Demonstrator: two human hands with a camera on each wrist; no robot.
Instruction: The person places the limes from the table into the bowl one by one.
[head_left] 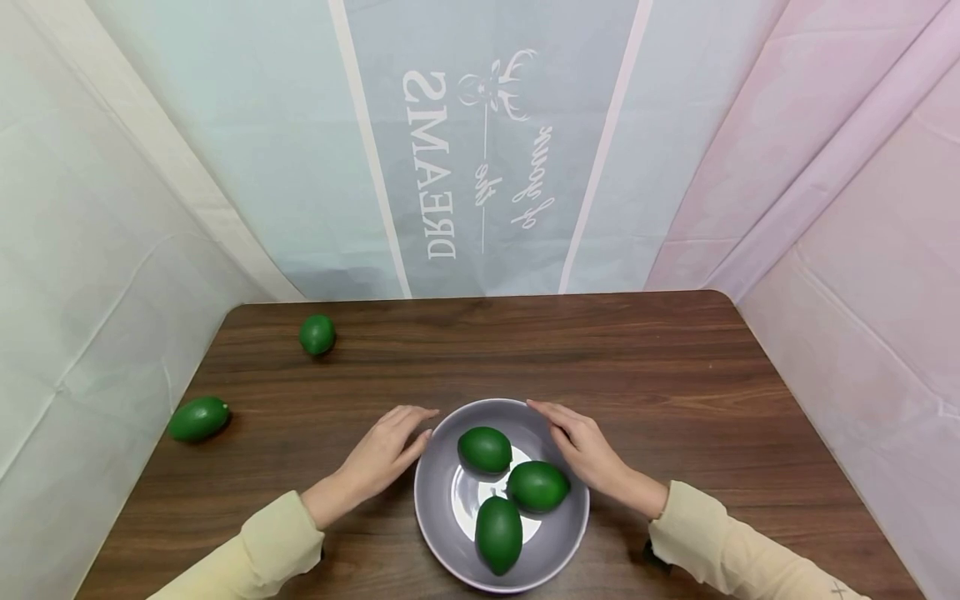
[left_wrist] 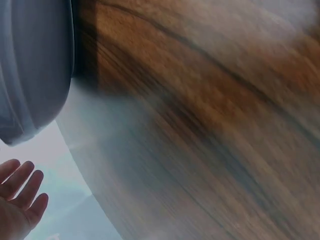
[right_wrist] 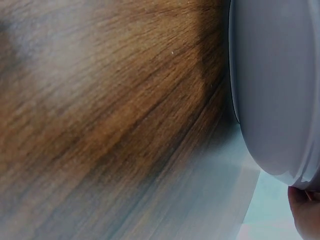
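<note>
A grey bowl (head_left: 427, 508) with a pale rim stands near the front of the wooden table, holding three green limes (head_left: 498, 535). To its left is my left hand (head_left: 378, 450), fingers extended and spread. The left wrist view shows this hand (left_wrist: 22, 200) a little apart from the bowl (left_wrist: 40, 65), holding nothing. My right hand (head_left: 588, 450) reaches across the bowl's right rim with fairly straight fingers. In the right wrist view, the right hand (right_wrist: 306, 212) touches the bowl (right_wrist: 275, 90) at its edge; most of its fingers are hidden there.
On the table's left side lies another lime (head_left: 198, 418), close to the edge. One more lime (head_left: 317, 334) sits farther back at the left. Behind the wooden table (head_left: 637, 358) hangs a printed cloth (head_left: 487, 167), with pale cloth on both sides.
</note>
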